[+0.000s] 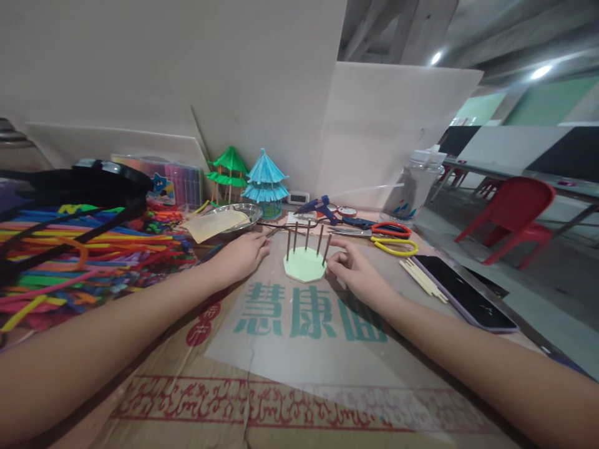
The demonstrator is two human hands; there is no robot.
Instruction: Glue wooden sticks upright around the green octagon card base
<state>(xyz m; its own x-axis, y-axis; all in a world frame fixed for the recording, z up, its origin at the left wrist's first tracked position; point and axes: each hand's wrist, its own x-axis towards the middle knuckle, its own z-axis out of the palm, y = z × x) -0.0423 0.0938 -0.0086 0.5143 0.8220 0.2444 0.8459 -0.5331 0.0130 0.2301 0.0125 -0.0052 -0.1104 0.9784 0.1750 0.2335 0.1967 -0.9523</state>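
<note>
A pale green octagonal base (304,267) lies on the sheet-covered work surface, with several thin brown sticks (306,237) standing upright along its edge. My right hand (352,268) is at the base's right side, beside the rightmost stick. Its index finger and thumb are apart, and I see nothing between them; whether a fingertip touches the base, I cannot tell. Left of the base rests my left hand (250,252), palm down and apart from it, fingers loosely extended. A shiny metal plate (255,215) with a pale yellow sheet (219,224) stands just behind that hand.
Colourful pipe cleaners (84,262) fill the left side. Behind stand a green pagoda model (229,174) and a blue one (265,184). A blue glue gun (322,209), red-handled scissors (390,231), pale sticks (423,280), a phone (461,290) and a clear bottle (412,187) are right.
</note>
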